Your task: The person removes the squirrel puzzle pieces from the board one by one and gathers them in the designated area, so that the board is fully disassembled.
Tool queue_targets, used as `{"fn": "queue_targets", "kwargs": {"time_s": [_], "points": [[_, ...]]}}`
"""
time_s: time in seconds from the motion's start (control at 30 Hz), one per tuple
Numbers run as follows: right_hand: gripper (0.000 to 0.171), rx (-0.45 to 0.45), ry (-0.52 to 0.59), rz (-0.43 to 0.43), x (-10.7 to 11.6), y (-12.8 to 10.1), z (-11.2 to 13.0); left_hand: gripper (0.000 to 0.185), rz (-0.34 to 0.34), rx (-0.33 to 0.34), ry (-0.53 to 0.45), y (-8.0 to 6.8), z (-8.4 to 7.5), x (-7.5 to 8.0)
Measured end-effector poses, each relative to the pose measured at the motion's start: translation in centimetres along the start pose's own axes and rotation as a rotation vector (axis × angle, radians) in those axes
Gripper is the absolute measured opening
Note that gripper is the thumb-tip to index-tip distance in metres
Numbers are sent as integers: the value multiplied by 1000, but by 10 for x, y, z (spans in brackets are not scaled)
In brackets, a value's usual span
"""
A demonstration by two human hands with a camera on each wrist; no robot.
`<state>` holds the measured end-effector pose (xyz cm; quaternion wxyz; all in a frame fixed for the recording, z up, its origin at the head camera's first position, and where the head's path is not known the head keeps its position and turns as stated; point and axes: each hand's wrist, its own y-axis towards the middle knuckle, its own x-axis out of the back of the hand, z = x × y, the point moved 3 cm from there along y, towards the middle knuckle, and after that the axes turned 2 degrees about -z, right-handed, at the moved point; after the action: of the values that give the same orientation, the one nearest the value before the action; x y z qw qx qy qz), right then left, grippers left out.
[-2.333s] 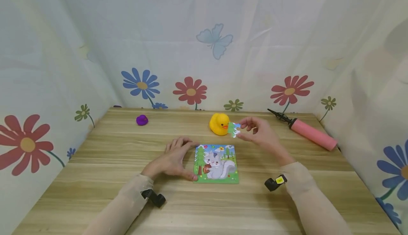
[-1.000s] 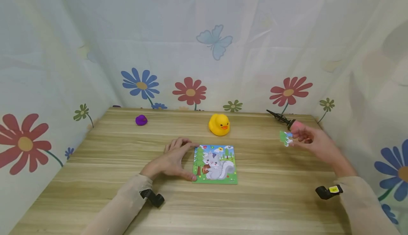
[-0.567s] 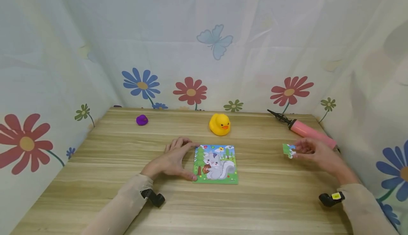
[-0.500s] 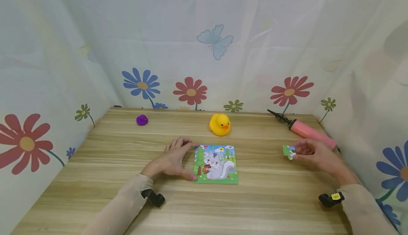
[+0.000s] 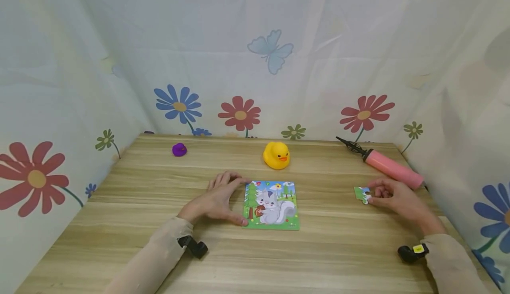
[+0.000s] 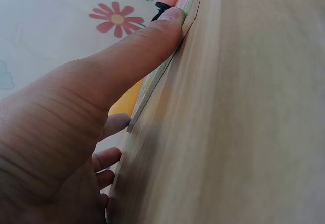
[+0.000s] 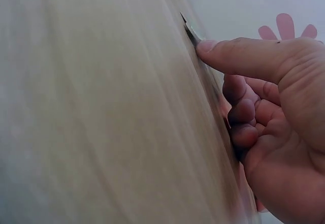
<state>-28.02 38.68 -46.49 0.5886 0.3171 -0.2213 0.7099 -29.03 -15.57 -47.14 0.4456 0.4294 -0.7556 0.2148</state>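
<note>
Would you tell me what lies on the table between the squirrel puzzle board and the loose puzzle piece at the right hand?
Nothing: in the head view, only bare wooden table separates the puzzle board from the puzzle piece.

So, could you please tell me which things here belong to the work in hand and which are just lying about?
In hand:
- squirrel puzzle board, steadied by left hand
- puzzle piece, at right hand

Lying about:
- yellow duck
- purple toy
- pink pump
</note>
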Motion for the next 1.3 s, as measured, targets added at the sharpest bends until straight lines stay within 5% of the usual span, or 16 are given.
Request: {"fn": "queue_targets", "kwargs": {"time_s": [1.3], "points": [[43, -37, -11, 8, -4, 0, -2, 124, 17, 11, 3, 0, -1, 0]]}}
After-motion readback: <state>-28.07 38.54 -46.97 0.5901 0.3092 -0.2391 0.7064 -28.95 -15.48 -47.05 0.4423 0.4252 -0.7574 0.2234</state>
